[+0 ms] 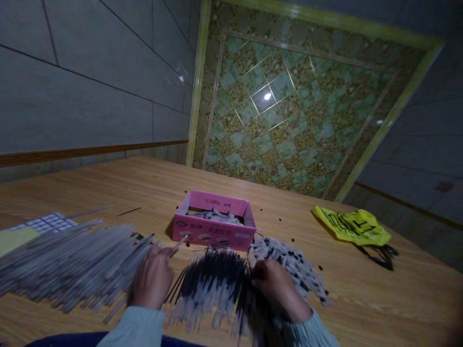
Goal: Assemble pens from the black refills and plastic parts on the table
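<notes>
My left hand (154, 279) is closed in a pinch on one thin pale tube (177, 246), at the right edge of a large heap of grey tubes (68, 265). My right hand (277, 286) is curled with its fingers in a pile of black-tipped refills (217, 284); what it holds is hidden. A pink cardboard box (213, 233) with a few grey pieces in it stands just beyond both hands. Right of the box lies a heap of small grey and black tips (289, 262).
A wooden table (361, 299) carries everything. A yellow plastic bag (352, 225) with black handles lies at the right. A keyboard (45, 222) and a yellow sheet sit at the far left. Tiled walls stand behind the table.
</notes>
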### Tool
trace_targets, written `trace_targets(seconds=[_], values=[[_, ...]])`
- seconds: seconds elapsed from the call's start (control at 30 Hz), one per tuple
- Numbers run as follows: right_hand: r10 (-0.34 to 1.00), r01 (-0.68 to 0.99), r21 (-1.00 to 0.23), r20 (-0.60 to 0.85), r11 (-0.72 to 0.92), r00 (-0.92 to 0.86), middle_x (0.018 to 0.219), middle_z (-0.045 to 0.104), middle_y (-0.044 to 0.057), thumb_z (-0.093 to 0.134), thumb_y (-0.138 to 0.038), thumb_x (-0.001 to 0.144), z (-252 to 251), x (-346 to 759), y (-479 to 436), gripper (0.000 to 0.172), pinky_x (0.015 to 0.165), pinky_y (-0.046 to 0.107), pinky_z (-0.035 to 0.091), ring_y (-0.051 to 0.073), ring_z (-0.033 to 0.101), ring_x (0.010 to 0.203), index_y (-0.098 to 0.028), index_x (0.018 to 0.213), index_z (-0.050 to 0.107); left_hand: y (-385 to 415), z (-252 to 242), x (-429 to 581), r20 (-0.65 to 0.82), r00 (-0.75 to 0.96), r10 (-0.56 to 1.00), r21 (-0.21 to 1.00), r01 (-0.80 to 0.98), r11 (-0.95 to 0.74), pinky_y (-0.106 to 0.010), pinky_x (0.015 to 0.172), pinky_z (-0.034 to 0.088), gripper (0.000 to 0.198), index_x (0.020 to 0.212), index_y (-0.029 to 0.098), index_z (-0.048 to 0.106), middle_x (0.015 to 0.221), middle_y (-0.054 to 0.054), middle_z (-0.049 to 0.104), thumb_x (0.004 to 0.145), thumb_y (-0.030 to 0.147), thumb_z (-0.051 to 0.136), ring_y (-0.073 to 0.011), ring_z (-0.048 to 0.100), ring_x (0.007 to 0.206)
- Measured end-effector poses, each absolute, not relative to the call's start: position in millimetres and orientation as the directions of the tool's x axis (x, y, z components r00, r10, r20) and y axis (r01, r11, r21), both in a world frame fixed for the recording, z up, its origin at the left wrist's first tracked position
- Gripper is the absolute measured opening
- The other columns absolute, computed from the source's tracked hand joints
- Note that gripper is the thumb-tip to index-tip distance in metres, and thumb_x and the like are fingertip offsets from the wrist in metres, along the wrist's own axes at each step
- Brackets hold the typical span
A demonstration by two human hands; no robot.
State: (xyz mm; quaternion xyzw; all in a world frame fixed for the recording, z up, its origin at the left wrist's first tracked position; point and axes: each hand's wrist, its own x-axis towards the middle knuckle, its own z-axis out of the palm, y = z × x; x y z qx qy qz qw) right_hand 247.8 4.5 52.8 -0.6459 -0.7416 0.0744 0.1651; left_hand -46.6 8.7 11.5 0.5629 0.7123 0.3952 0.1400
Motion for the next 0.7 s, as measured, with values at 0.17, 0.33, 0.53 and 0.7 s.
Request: trace_targets(seconds=[0.17,0.33,0.53,0.7], values=[[0.995,0.985,-0.175,0.096,0.008,0.009,0.076,0.071,0.008,0.058,-0.015,0.063,32.9,259.8,-8.1,0.015,0.055,0.026,0.035,0.024,0.065,0.074,-0.020,0.073,0.069,7.1,16.0,-19.1,0.165,-0.239,0.957,0.953,0.288,-0.092,-0.029,0.062,0.045,0.026,0.097,0.020,0.057,0.080,-0.004,0.060,0.080,0.035,0.044,-0.0196,0.058,0.074],[0.996,0.995,-0.081,0.070,-0.057,0.063,0.079,0.070,0.014,0.056,-0.014,0.064,22.6,257.7,-11.1,0.016,0.057,0.030,0.037,0.029,0.065,0.078,-0.015,0.075,0.068,-2.3,14.7,12.5,0.022,-0.070,0.997,0.995,-0.100,-0.029,-0.023,0.048,0.040,0.032,0.090,0.013,0.055,0.065,0.001,0.054,0.075,0.041,0.053,-0.0120,0.051,0.055],[0.996,0.996,-0.044,0.053,-0.073,0.076,0.081,0.070,0.017,0.053,-0.011,0.064,17.8,247.0,-13.3,0.020,0.057,0.031,0.039,0.031,0.066,0.079,-0.012,0.078,0.068,-5.2,12.5,21.2,-0.062,0.013,0.998,0.957,-0.283,0.063,-0.019,0.045,0.034,0.028,0.086,0.015,0.054,0.060,0.004,0.051,0.072,0.038,0.060,-0.0084,0.047,0.052],[0.995,0.993,-0.076,0.044,-0.091,0.095,0.080,0.071,0.016,0.053,-0.014,0.065,14.5,242.5,-12.5,0.018,0.057,0.029,0.039,0.028,0.066,0.078,-0.014,0.077,0.067,-6.0,10.6,22.1,-0.097,0.019,0.995,0.945,-0.313,0.099,-0.018,0.045,0.034,0.030,0.086,0.016,0.055,0.059,0.004,0.052,0.070,0.039,0.063,-0.0086,0.047,0.053]])
